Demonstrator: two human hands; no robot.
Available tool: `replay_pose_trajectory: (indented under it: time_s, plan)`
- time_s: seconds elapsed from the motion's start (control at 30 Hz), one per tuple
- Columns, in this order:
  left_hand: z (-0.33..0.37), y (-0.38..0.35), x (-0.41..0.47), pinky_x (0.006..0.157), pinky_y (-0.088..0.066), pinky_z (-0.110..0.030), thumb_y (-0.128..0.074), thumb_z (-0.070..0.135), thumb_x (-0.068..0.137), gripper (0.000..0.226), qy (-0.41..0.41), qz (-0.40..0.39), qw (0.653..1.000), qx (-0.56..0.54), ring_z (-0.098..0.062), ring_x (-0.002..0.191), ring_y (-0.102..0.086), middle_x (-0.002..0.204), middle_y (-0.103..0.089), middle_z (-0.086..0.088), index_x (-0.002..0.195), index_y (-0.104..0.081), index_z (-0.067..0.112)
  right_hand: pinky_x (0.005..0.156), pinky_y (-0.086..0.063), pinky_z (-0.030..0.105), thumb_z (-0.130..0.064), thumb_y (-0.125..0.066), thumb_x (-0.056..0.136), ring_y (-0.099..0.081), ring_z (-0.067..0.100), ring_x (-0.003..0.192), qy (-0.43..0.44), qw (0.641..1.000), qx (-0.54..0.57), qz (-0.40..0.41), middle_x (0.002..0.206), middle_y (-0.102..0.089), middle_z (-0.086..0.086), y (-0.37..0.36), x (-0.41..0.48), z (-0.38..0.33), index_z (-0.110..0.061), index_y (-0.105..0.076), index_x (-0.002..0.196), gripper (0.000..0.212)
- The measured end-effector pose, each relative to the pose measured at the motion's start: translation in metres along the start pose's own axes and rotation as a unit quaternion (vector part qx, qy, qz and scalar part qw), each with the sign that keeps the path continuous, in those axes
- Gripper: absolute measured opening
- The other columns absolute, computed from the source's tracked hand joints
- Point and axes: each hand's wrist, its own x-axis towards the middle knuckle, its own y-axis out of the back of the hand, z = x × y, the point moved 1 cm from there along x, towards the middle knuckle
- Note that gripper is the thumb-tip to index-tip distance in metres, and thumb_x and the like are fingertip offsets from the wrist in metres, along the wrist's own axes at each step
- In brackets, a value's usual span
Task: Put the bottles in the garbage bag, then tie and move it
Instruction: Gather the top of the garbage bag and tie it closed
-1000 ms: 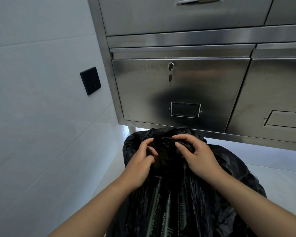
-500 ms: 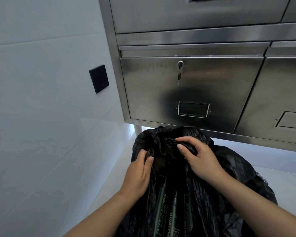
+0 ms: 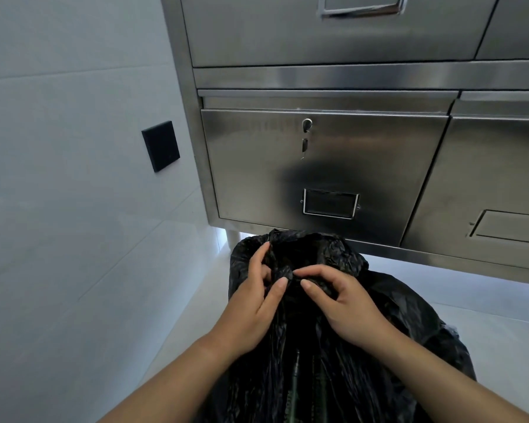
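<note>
A black garbage bag stands on the pale floor right below me, its top bunched into a crumpled neck. My left hand pinches the gathered plastic from the left, its fingers curled into the folds. From the right, my right hand pinches the same bunched plastic with thumb and fingertips, close to the left hand. The bag hides its contents; no bottles show, only faint printed lettering on the plastic near the bottom edge.
A stainless steel cabinet with drawers, a keyhole and a label holder stands just behind the bag on short legs. A white tiled wall carrying a black square switch plate runs along the left. Pale floor lies to the right of the bag.
My right hand has come down from the top of the bag to the bunched neck, and both hands now pinch the plastic close together. The view has shifted slightly.
</note>
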Motion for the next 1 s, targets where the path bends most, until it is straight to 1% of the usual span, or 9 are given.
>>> replay_pose_trajectory:
  time_s: [0.07, 0.1, 0.17, 0.23, 0.33, 0.47, 0.6, 0.77, 1.0]
  plan:
    - [-0.001, 0.000, -0.001, 0.089, -0.041, -0.021, -0.033, 0.063, 0.085, 0.064, 0.010, -0.007, 1.000, 0.000, -0.004, 0.106, -0.054, 0.115, -0.052, 0.012, 0.142, -0.014, 0.042, 0.080, -0.040, 0.004, -0.022, -0.060, 0.089, -0.060, -0.008, 0.096, -0.009, 1.000, 0.005, -0.020, 0.098, -0.067, -0.025, -0.004, 0.000, -0.001, -0.036, -0.066, 0.096, 0.017]
    - [-0.002, 0.000, -0.001, 0.089, -0.042, -0.019, -0.037, 0.057, 0.088, 0.051, 0.005, -0.007, 1.000, 0.007, -0.002, 0.107, -0.055, 0.114, -0.055, 0.016, 0.136, -0.027, 0.041, 0.079, -0.040, 0.004, -0.022, -0.060, 0.089, -0.060, -0.008, 0.094, -0.015, 0.999, 0.009, -0.027, 0.097, -0.067, -0.025, -0.005, 0.000, -0.001, -0.037, -0.065, 0.095, 0.017]
    - [0.002, 0.000, 0.001, 0.077, -0.043, -0.012, -0.047, 0.044, 0.091, 0.018, -0.013, 0.013, 0.999, 0.031, 0.003, 0.093, -0.059, 0.098, -0.062, 0.023, 0.110, -0.049, 0.044, 0.079, -0.042, 0.006, -0.024, -0.061, 0.088, -0.061, -0.006, 0.092, -0.028, 0.999, 0.019, -0.029, 0.093, -0.069, -0.021, -0.006, 0.001, -0.001, -0.036, -0.066, 0.092, 0.014]
    - [0.006, -0.001, 0.002, 0.067, -0.047, -0.018, -0.053, 0.043, 0.087, 0.007, -0.017, 0.032, 0.999, 0.032, -0.003, 0.077, -0.061, 0.088, -0.064, 0.021, 0.094, -0.055, 0.041, 0.077, -0.044, 0.009, -0.029, -0.062, 0.086, -0.063, -0.003, 0.088, -0.042, 0.999, 0.032, -0.014, 0.088, -0.071, -0.015, -0.005, 0.002, -0.001, -0.031, -0.069, 0.088, 0.008]
    - [0.009, -0.003, 0.003, 0.068, -0.053, -0.037, -0.058, 0.053, 0.078, 0.021, -0.011, 0.041, 0.999, 0.024, -0.014, 0.070, -0.065, 0.080, -0.069, 0.013, 0.089, -0.061, 0.035, 0.072, -0.048, 0.017, -0.044, -0.066, 0.076, -0.064, 0.001, 0.077, -0.059, 0.997, 0.032, 0.026, 0.079, -0.070, -0.008, -0.005, 0.003, -0.003, -0.027, -0.070, 0.078, 0.018]
    - [0.012, -0.006, 0.006, 0.070, -0.052, -0.024, -0.071, 0.045, 0.071, 0.016, -0.013, 0.040, 0.999, 0.033, 0.001, 0.075, -0.065, 0.078, -0.070, 0.018, 0.083, -0.066, 0.035, 0.068, -0.049, 0.028, -0.042, -0.072, 0.072, -0.060, 0.007, 0.068, -0.102, 0.994, 0.014, 0.049, 0.073, -0.069, 0.001, -0.003, 0.004, -0.003, -0.023, -0.069, 0.071, 0.019]
    - [0.012, -0.006, 0.007, 0.075, -0.049, -0.013, -0.075, 0.040, 0.070, 0.016, 0.004, 0.040, 0.999, 0.022, 0.005, 0.079, -0.065, 0.081, -0.072, 0.019, 0.085, -0.071, 0.035, 0.065, -0.045, 0.018, -0.030, -0.071, 0.078, -0.059, 0.002, 0.067, -0.099, 0.993, 0.014, 0.060, 0.072, -0.068, -0.003, 0.002, 0.001, 0.000, -0.025, -0.069, 0.072, 0.008]
    - [0.013, -0.002, 0.005, 0.074, -0.049, -0.009, -0.070, 0.025, 0.080, 0.010, 0.010, 0.044, 0.999, -0.026, 0.004, 0.080, -0.067, 0.083, -0.073, 0.021, 0.085, -0.074, 0.032, 0.067, -0.046, 0.030, -0.031, -0.067, 0.082, -0.057, 0.012, 0.066, -0.119, 0.990, 0.030, 0.076, 0.071, -0.068, 0.005, 0.002, -0.002, 0.003, -0.023, -0.068, 0.075, 0.010]
    - [0.011, 0.005, 0.003, 0.076, -0.051, -0.013, -0.066, 0.022, 0.084, 0.012, 0.021, 0.041, 0.998, -0.042, 0.002, 0.081, -0.067, 0.084, -0.073, 0.020, 0.082, -0.073, 0.031, 0.066, -0.044, 0.031, -0.034, -0.066, 0.082, -0.055, 0.015, 0.062, -0.161, 0.977, 0.056, 0.126, 0.068, -0.066, 0.012, 0.003, 0.003, 0.005, -0.020, -0.065, 0.073, 0.017]
